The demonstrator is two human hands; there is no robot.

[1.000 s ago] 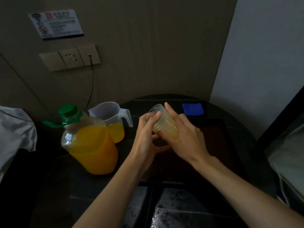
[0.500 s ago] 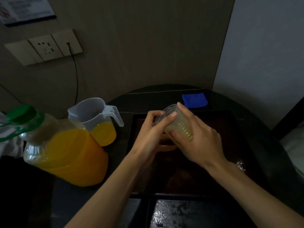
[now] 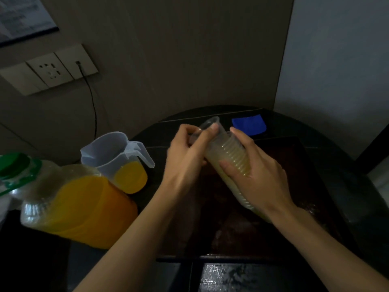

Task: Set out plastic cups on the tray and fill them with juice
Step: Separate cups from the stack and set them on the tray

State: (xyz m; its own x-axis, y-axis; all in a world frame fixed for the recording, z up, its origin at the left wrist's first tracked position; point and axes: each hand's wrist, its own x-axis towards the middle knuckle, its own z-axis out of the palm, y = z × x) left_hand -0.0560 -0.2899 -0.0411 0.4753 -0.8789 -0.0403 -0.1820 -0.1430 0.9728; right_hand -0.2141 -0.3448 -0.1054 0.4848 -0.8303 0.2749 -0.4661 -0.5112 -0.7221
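Observation:
A stack of clear ribbed plastic cups lies tilted above the dark brown tray. My right hand grips the stack round its middle. My left hand pinches the rim of the top cup, which sticks partly out of the stack. Left of the tray stand a clear pitcher with some orange juice at its bottom and a large juice bottle with a green cap.
A folded blue cloth lies behind the tray on the dark round table. A wall socket with a black cable is at the upper left. A glossy dark panel shows at the near edge.
The top cup has slid further out of the stack under my left fingers. More of the stack shows in my right hand. The view has shifted closer.

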